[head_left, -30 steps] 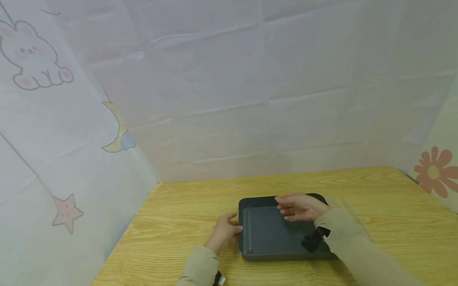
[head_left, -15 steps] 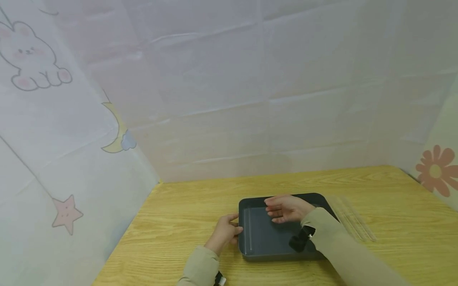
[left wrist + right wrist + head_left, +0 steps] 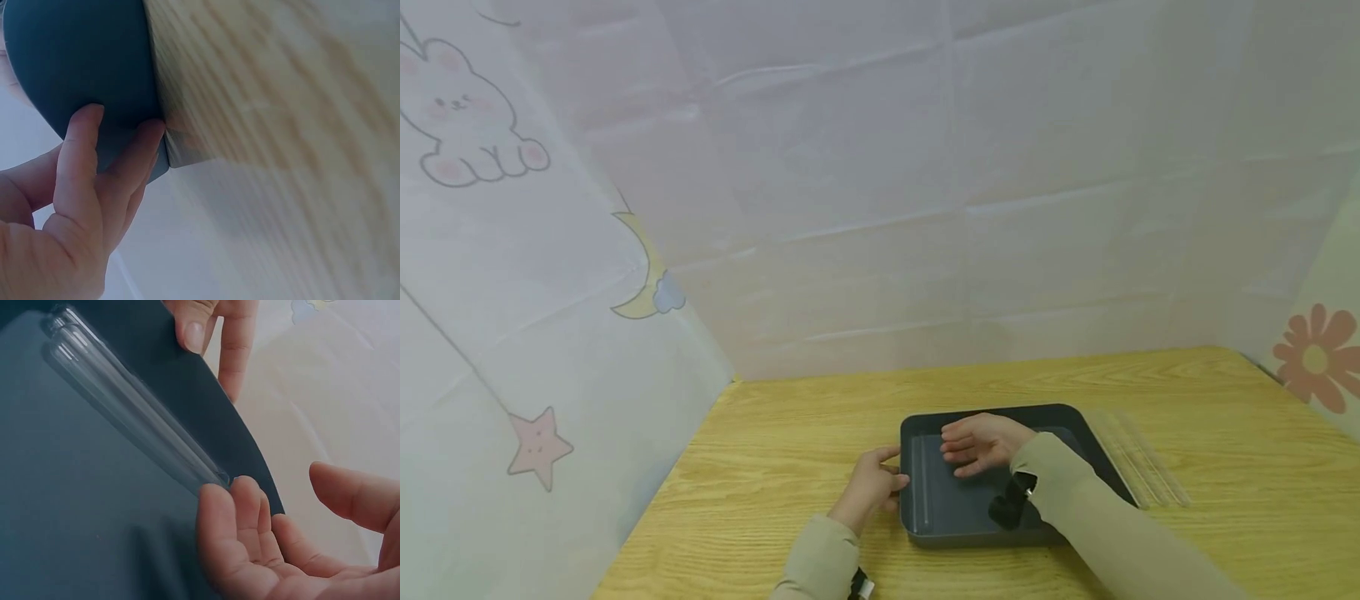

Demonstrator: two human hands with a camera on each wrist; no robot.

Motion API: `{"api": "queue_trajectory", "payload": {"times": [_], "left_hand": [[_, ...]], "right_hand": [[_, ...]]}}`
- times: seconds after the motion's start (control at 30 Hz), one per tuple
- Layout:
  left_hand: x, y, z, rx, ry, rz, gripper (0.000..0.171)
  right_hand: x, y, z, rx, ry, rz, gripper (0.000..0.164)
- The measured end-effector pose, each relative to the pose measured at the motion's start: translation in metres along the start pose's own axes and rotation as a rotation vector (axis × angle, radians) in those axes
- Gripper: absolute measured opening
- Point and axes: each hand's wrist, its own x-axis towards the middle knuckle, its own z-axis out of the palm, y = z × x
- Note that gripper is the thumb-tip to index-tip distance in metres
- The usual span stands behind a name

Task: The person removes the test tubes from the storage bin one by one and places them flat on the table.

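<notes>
Right hand (image 3: pixel 973 443) has moved leftward across the dark tray (image 3: pixel 1067 421).
Its relaxed, spread fingers near the clear tube (image 3: pixel 128 403); left hand (image 3: pixel 871 486) grips the tray's left wall, steadying it.

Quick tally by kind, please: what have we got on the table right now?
Tray: 1, dark
Tube in tray: 1, clear
Tubes on table, right of the tray: 3 as far as the clear edges show
Total: 5 things
</notes>
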Motion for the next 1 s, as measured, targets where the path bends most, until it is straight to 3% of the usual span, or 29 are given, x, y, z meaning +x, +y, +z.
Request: {"api": "queue_trajectory", "payload": {"times": [0.17, 0.67, 1.0], "left_hand": [[0.002, -0.001, 0.001, 0.005, 0.008, -0.001, 0.052], [0.001, -0.002, 0.0, -0.027, -0.011, -0.002, 0.049], [0.001, -0.001, 0.001, -0.027, 0.006, -0.01, 0.049]], "right_hand": [[0.004, 0.004, 0.006, -0.014, 0.039, 0.021, 0.053], [0.013, 0.006, 0.014, -0.048, 0.032, 0.064, 0.054], [0.023, 0.009, 0.011, 0.001, -0.033, 0.069, 0.063]]}}
